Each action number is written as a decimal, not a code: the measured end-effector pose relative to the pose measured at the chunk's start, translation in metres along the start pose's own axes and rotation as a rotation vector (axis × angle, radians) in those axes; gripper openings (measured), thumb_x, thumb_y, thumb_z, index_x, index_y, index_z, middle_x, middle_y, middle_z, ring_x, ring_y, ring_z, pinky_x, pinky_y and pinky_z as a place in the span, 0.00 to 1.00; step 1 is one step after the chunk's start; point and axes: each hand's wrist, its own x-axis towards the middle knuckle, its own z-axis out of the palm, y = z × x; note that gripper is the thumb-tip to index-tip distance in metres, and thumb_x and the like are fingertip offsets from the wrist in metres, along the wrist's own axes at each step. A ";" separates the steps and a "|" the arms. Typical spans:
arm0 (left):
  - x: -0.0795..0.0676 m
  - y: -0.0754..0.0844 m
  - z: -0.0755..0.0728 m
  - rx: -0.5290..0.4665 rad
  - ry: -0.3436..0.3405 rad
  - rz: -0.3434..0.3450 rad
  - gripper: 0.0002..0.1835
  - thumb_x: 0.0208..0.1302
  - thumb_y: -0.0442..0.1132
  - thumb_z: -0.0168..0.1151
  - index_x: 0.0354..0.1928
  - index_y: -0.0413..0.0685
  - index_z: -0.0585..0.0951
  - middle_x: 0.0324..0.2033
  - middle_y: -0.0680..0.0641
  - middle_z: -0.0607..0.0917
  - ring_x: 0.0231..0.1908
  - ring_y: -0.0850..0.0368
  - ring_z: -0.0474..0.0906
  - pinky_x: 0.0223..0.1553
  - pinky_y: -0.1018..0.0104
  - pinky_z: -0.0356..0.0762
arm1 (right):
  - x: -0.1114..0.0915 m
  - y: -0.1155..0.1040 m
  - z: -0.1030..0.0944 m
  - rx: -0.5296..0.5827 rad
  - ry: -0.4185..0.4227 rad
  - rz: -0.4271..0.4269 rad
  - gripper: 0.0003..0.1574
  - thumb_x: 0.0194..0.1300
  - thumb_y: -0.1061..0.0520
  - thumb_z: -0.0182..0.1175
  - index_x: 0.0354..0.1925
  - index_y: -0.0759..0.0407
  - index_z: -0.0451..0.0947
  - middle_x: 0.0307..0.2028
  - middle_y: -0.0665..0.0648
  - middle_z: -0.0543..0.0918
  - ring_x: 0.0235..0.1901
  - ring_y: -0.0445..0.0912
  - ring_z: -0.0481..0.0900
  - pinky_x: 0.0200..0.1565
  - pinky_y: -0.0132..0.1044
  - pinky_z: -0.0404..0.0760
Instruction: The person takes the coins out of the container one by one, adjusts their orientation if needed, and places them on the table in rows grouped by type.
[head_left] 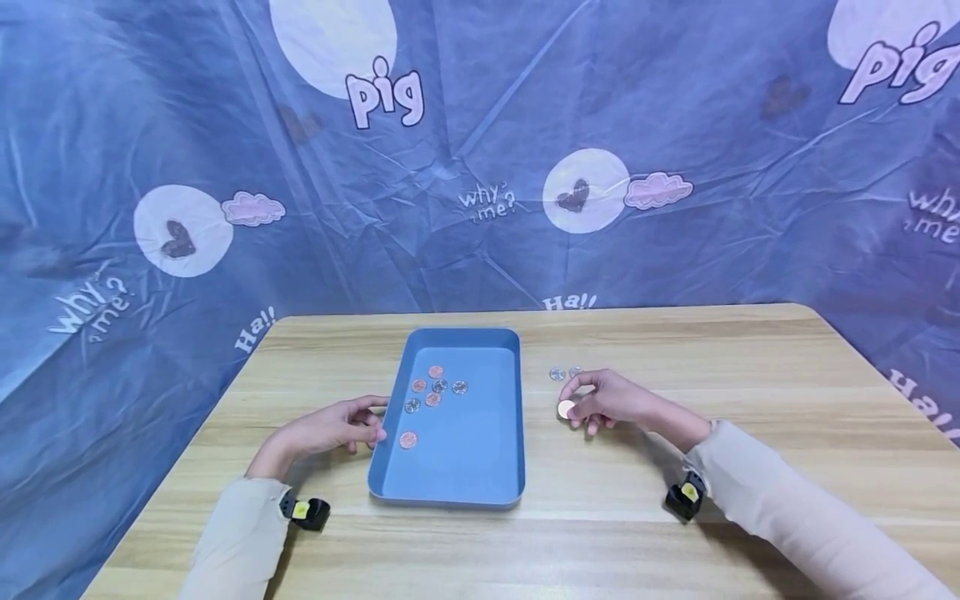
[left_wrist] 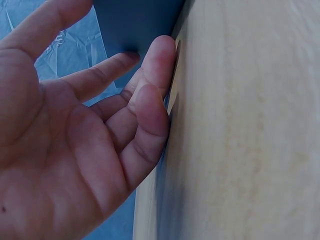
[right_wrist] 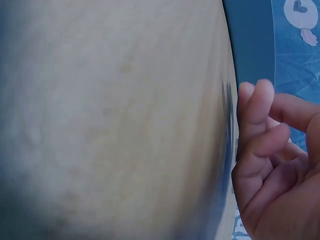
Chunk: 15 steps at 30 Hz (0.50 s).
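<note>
In the head view my right hand point(head_left: 603, 398) pinches a pale gold coin point(head_left: 566, 409) between thumb and forefinger, just above the table. Two silver coins point(head_left: 557, 374) lie behind that hand, one of them partly covered by it. Left of it is a shallow blue tray point(head_left: 480, 467) with several copper coins point(head_left: 407, 439) and three silver coins point(head_left: 459, 387) on its floor. My left hand point(head_left: 333, 429) touches the tray's left wall with its thumb and forefinger. The left wrist view shows the other fingers point(left_wrist: 155, 110) bent at the tabletop. Fingers hide the coin in the right wrist view.
A wood-grain table point(head_left: 660, 342) with rounded far corners carries everything. Behind it hangs a blue printed cloth point(head_left: 480, 167). Each wrist wears a small black device point(head_left: 311, 512) that sits close above the tabletop.
</note>
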 end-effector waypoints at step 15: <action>0.000 0.000 0.000 0.007 0.000 -0.009 0.40 0.66 0.44 0.61 0.72 0.33 0.55 0.41 0.45 0.77 0.40 0.54 0.76 0.37 0.68 0.74 | 0.005 -0.002 0.008 -0.150 0.038 -0.038 0.12 0.59 0.62 0.63 0.42 0.64 0.77 0.18 0.52 0.79 0.15 0.40 0.72 0.18 0.27 0.63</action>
